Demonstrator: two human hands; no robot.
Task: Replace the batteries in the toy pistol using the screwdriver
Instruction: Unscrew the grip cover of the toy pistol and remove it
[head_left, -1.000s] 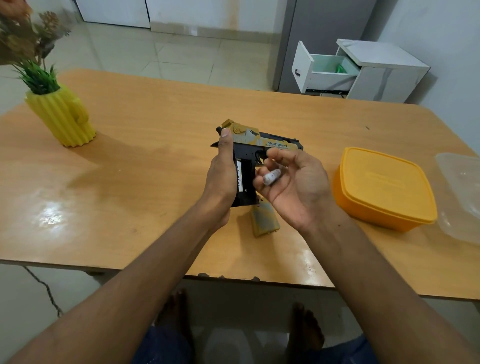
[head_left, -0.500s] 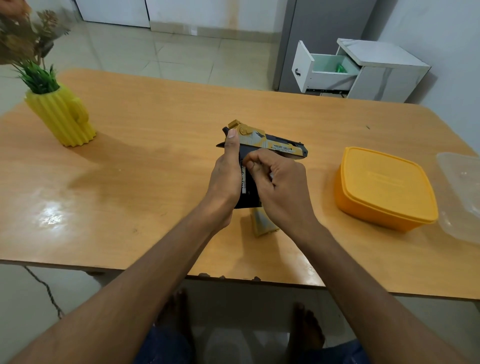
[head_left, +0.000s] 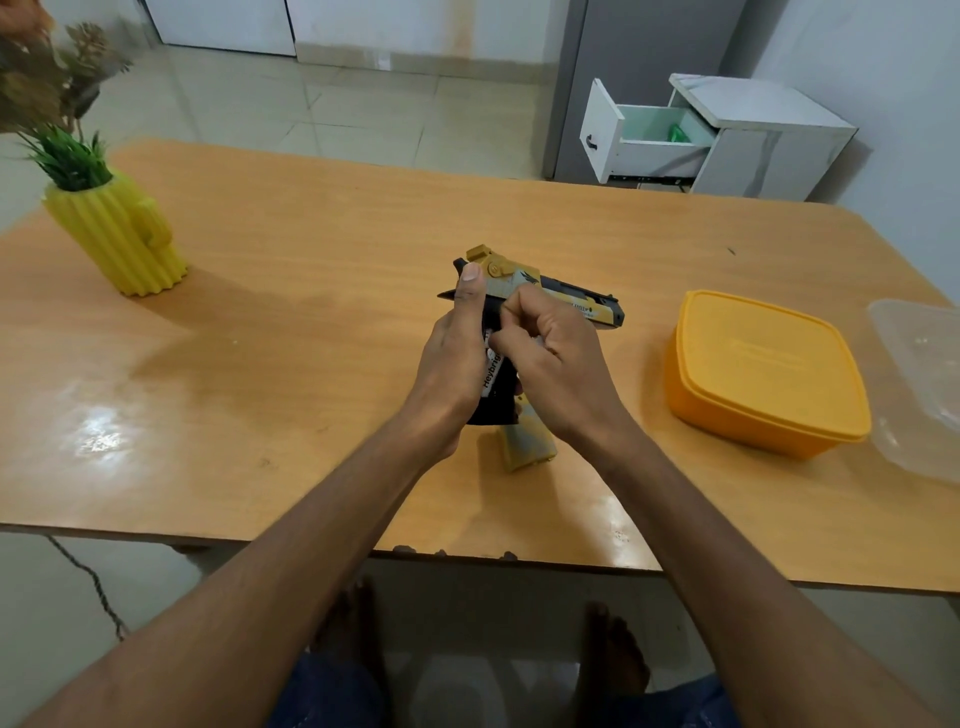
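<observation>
Above a wooden bench (head_left: 311, 291), the left hand (head_left: 457, 364) grips a black-and-gold plastic toy pistol (head_left: 524, 283); the right hand (head_left: 556, 358) has fingers curled, pinching at a white-labelled battery (head_left: 491, 371) in its grip.

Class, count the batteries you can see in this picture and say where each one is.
1 for certain: a white-labelled battery sits in the toy pistol's open grip, between the left hand and right hand. The right hand's curled fingers may hide another.
</observation>
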